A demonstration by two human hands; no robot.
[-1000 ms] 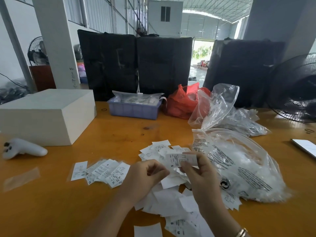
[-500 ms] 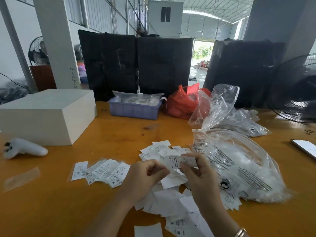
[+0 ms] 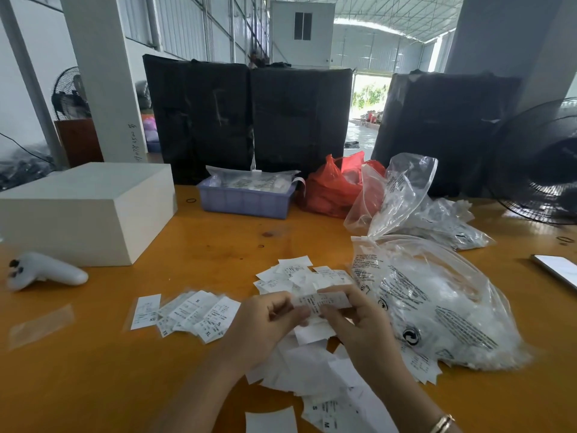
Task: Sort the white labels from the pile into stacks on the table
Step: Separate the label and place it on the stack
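A loose pile of white labels (image 3: 312,367) lies on the orange table (image 3: 93,370) under and around my hands. My left hand (image 3: 265,323) and my right hand (image 3: 365,332) together pinch one printed white label (image 3: 321,300) just above the pile, each at one end. To the left, a fanned row of sorted labels (image 3: 187,314) lies flat, with letters such as S, XL and XS showing. More labels (image 3: 296,273) spread beyond my fingers.
A clear printed bag (image 3: 437,301) of white stuff lies right of the pile, with more clear bags (image 3: 406,195) behind. A white box (image 3: 81,210), a white controller (image 3: 43,271), a purple tray (image 3: 246,200), a red bag (image 3: 334,185), a fan (image 3: 543,164) and a phone (image 3: 559,268) surround the work area.
The held label has come lower and nearer, and my left fingers have closed onto its left end; earlier my right hand held it alone.
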